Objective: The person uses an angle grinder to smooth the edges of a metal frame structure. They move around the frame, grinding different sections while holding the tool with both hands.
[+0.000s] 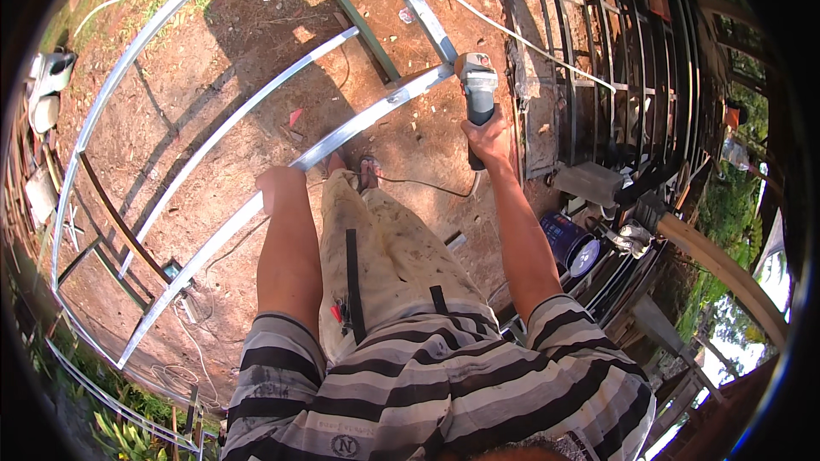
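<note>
My right hand (489,135) is wrapped round the body of an angle grinder (480,90), with a cord trailing from its lower end. The grinder's head rests at or very near the right corner of a large silver metal frame (350,126); the exact contact and the disc are hidden. My left hand (284,183) is closed over the frame's near bar, its fingers mostly out of sight beneath. A middle bar (243,111) crosses the frame beyond that. Green and dark supports (363,30) lie under the frame.
Dark metal grating (598,43) stands along the right. Below it are a blue paint bucket (564,239) and a wooden beam (726,260). A white hose (504,26) runs across the far ground. Cords and a small socket box (173,271) lie at left on bare dirt.
</note>
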`<act>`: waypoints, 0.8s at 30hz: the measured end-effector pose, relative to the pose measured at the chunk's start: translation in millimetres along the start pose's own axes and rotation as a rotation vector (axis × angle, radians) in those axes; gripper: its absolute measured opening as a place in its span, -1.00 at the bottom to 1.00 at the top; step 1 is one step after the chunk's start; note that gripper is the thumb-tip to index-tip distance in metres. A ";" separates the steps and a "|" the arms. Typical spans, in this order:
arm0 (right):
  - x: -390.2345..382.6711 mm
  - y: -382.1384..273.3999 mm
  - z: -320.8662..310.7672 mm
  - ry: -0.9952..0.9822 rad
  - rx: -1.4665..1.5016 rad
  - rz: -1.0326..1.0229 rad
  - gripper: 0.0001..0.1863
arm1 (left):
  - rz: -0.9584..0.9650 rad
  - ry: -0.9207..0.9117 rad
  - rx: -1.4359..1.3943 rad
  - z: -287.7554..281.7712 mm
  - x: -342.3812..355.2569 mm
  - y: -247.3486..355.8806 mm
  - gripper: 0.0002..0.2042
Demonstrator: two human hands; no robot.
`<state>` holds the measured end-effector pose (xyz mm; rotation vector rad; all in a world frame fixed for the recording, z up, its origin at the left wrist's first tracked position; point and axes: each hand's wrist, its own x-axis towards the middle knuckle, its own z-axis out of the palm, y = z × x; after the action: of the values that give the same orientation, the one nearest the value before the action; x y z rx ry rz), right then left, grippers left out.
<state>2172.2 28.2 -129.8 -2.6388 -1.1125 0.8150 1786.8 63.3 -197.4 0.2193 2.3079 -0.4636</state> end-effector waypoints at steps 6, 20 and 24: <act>0.7 0.2 8.5 0.026 0.033 -0.011 -0.41 | -0.035 -0.116 -0.090 30.8 60.1 -3.2 -0.45; -21.9 -20.9 13.2 0.037 0.028 0.120 -0.36 | 0.314 -0.294 0.706 11.7 43.2 3.6 -0.50; -15.5 -36.1 9.5 0.090 0.050 0.124 -0.29 | 0.185 -0.286 0.421 46.2 98.6 -8.6 -0.49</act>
<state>2136.0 42.4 -118.7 -2.6953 -0.9021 0.7276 1745.7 39.0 -295.6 0.5296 1.8725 -0.8258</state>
